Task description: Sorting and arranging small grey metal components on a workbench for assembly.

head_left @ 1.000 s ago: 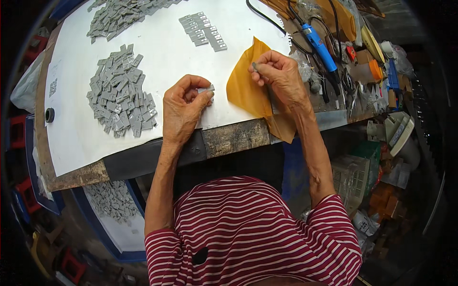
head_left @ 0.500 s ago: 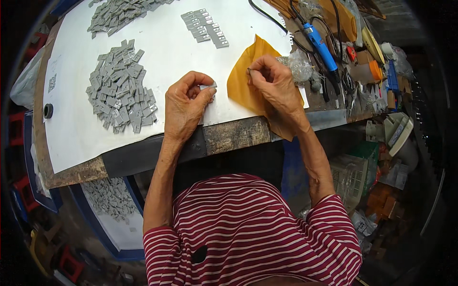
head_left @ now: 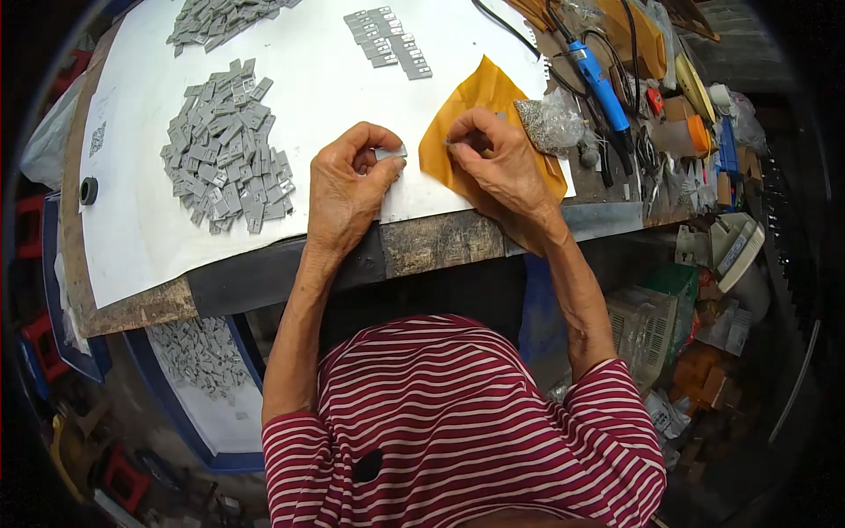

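Left hand (head_left: 348, 194) pinches small grey plate (head_left: 393, 153) above white sheet (head_left: 317, 88), right of loose plate pile (head_left: 227, 145). Right hand (head_left: 508, 172) narrowed to fingertip pinch over amber paper (head_left: 484, 84) — contents, if any, cannot tell. Light edge grip, plate steady, wrists low — probably serves best.

So, the clutter: right side of the table (head_left: 444, 242) has a blue cylindrical power tool (head_left: 595, 81) lying near a loopy black cable (head_left: 503, 26), with an orange round-ended object (head_left: 699, 133) further right. Far left there's a tiny black ring-shaped thing (head_left: 89, 191). Down on the lower right sits a cream vented plastic casing (head_left: 653, 341), and a red plastic stool (head_left: 128, 476) is at lower left, kinda dark.
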Demonstrator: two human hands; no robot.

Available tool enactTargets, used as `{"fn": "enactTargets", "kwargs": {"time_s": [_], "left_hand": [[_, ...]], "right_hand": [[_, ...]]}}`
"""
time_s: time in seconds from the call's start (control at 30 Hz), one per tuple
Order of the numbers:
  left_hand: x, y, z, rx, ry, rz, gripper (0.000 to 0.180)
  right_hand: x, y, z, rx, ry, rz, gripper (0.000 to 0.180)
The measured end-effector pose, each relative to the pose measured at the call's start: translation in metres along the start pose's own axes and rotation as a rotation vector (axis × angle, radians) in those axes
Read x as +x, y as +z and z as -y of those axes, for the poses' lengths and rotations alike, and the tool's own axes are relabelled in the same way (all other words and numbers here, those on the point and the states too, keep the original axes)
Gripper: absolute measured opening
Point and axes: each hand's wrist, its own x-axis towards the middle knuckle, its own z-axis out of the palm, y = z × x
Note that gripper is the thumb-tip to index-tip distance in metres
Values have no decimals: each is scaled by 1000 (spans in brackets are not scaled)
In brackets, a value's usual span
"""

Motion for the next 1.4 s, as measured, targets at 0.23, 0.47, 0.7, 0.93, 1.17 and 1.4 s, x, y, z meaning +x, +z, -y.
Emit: {"fn": "enactTargets", "kwargs": {"time_s": [0.23, 0.47, 0.7, 0.93, 1.17, 1.4], "left_hand": [[0, 0, -1, 6, -15, 13, 13], [0, 2, -3, -33, -26, 3, 14], [0, 1, -3, -117, -51, 44, 18], [0, 2, -6, -170, -74, 62, 20], [-1, 2, -6, -139, -32, 69, 21], [-1, 5, -7, -132, 37, 57, 24]], "right_hand": [[3, 1, -2, 179, 64, -4, 10], [3, -3, 2, 286, 194, 40, 12], [3, -6, 4, 275, 209, 88, 10], [1, -7, 25, 454, 244, 95, 13], [2, 3, 28, 578, 265, 90, 16], [4, 6, 23, 656, 253, 130, 15]]}}
